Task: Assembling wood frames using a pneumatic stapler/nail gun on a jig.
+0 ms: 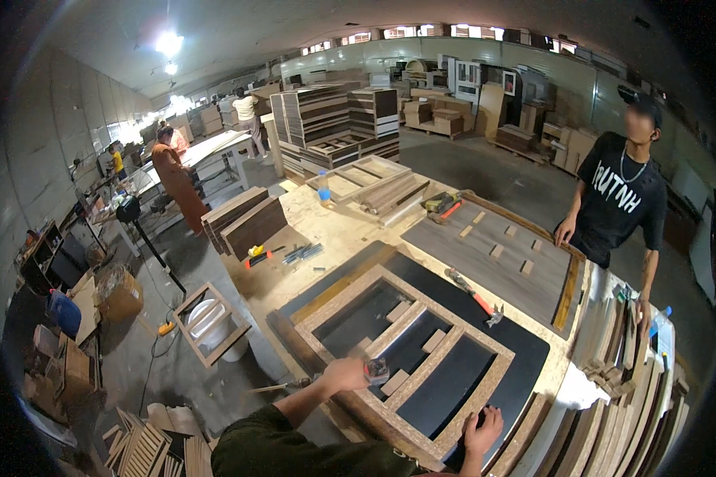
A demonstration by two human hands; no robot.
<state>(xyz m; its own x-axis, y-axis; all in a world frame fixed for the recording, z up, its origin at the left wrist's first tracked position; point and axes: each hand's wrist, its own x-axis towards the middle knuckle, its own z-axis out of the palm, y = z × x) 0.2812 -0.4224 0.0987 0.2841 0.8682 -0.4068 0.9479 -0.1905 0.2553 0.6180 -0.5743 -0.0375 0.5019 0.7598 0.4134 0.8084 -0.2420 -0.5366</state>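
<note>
Workshop with grey walls and a concrete floor, lit by a lamp at the upper left of the frame; stacked brown-and-pale boards point(334, 119) stood at upper centre, and a pale wooden workbench point(290, 230) filled the middle. The open rectangular frame of tan, speckled wood-like board point(492, 350), divided by cross rails, lay flat at lower centre upon a broad black panel with rounded corners point(529, 358); small pale wooden blocks point(433, 342) sat against its rails. The left hand point(344, 374) was closed about a small grey-and-red hand-held object point(377, 370), above the frame's lower-left part; blur hid the object's exact kind. The right hand point(483, 429), at lower right, rested by the outer edge of the frame's right side, fingers loosely parted and gripping nothing visible; whether it pressed down could not be told. A claw hammer with a red handle point(483, 306) lay right of centre; a co-worker in a black shirt point(622, 183) stood at upper right. Good handling, in judgement, called for the frame to be steadied flat, the object kept square to the rail, the blocks left undisturbed, and the right-hand fingers kept well clear of the working point.
</note>
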